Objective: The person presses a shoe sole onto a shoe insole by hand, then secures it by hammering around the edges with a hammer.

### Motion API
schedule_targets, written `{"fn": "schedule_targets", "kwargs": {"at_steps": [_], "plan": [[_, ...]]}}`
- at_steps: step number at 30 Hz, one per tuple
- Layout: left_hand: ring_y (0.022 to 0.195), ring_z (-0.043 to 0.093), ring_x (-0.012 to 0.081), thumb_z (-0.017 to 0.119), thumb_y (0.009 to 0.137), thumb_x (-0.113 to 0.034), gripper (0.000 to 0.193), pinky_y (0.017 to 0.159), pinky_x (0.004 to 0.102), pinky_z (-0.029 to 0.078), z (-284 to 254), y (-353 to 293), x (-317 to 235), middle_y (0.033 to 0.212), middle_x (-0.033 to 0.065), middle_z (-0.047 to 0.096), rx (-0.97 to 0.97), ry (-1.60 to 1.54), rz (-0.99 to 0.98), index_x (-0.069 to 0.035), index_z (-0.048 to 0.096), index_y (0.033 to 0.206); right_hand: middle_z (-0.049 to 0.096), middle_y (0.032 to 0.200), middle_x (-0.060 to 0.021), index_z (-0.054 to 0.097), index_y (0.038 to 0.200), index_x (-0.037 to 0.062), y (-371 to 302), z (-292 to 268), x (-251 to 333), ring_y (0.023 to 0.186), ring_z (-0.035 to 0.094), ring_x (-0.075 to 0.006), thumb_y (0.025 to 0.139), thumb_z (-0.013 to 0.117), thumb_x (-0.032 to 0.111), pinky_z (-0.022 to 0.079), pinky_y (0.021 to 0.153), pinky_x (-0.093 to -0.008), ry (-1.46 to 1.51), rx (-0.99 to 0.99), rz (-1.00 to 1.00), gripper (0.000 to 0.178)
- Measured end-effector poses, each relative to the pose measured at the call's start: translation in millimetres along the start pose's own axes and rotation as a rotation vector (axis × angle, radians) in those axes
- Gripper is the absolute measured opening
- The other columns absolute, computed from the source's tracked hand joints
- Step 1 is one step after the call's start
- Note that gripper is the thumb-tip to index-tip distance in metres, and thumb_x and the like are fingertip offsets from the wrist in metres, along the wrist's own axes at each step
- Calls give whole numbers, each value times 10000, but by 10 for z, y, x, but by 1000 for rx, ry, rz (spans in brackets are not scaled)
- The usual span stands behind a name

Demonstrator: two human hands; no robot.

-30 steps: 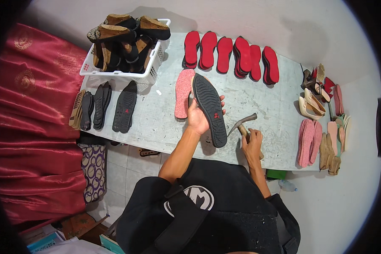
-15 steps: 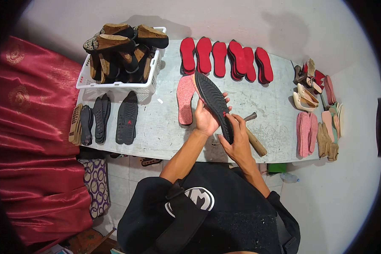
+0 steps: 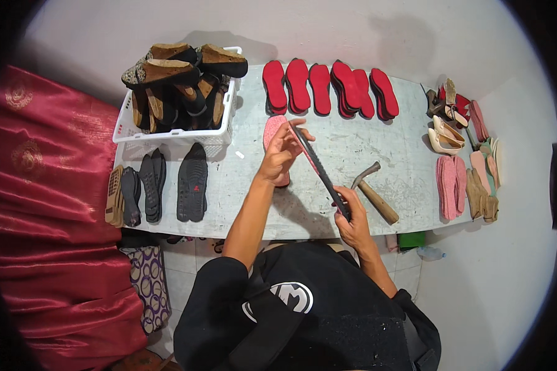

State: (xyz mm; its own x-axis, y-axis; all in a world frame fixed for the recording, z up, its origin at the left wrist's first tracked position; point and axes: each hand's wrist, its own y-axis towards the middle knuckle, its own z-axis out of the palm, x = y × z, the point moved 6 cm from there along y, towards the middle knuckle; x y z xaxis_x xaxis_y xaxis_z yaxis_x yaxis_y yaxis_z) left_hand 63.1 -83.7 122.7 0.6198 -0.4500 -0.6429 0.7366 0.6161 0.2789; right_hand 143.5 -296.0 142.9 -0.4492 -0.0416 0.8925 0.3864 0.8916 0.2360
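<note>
Black sole (image 3: 321,171) mid-frame, turned edge-on, long axis slanting lower right to upper left: right hand (image 3: 353,221) nearer the body, fingers closed on its lower end; left hand (image 3: 280,153) farther, fingers pinching its upper end. Hammer (image 3: 378,202) on worktop (image 3: 414,142), just right of right hand; pink insole (image 3: 272,130) partly hidden behind left hand; red insoles (image 3: 320,89) farthest, upper centre.

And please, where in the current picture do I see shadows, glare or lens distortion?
Head view: soft shadow on the pale grey flat table near the long black ridged shoe sole; head view: sheen on the red satiny curtain; head view: table's near edge bends, picture corners black.
</note>
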Motion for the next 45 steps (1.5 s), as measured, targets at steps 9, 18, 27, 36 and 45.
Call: {"fn": "schedule_targets", "kwargs": {"at_steps": [9, 18, 27, 36, 45], "plan": [[777, 545, 71, 748, 815, -94, 154, 701, 257, 450, -680, 368, 162, 815, -34, 575, -79, 778, -473, -76, 616, 891, 594, 1118, -178, 341, 1421, 16, -88, 548, -1081, 818, 659, -222, 772, 423, -29, 550, 676, -323, 747, 101, 530, 656], [501, 620, 180, 818, 736, -227, 297, 524, 333, 477, -1554, 957, 646, 651, 93, 654, -186, 1362, -616, -20, 702, 915, 666, 991, -161, 539, 1254, -36, 341, 851, -1795, 895, 656, -214, 806, 534, 80, 502, 783, -296, 283, -70, 519, 463], [940, 673, 324, 803, 731, -303, 385, 777, 410, 513, -1361, 1141, 860, 940, 171, 702, -112, 1805, -440, -50, 713, 1006, 615, 1001, -306, 588, 1129, -68, 552, 850, -1722, 967, 592, -455, 782, 659, 118, 490, 850, -462, -242, -114, 430, 400], [1019, 651, 325, 785, 753, -335, 383, 850, 470, 491, -1510, 1096, 931, 1052, 160, 686, -43, 2085, -518, -63, 711, 1013, 563, 962, -229, 604, 1006, -25, 656, 848, -1464, 905, 560, -409, 795, 708, 174, 479, 793, -474, -509, -66, 299, 308], [1028, 626, 354, 728, 765, -307, 452, 860, 511, 476, -1481, 1183, 1011, 1138, 145, 635, 74, 2331, -487, -104, 621, 1154, 577, 971, -188, 581, 1112, 15, 488, 779, -1425, 930, 569, -367, 768, 730, 193, 482, 775, -457, -589, -28, 279, 415]]}}
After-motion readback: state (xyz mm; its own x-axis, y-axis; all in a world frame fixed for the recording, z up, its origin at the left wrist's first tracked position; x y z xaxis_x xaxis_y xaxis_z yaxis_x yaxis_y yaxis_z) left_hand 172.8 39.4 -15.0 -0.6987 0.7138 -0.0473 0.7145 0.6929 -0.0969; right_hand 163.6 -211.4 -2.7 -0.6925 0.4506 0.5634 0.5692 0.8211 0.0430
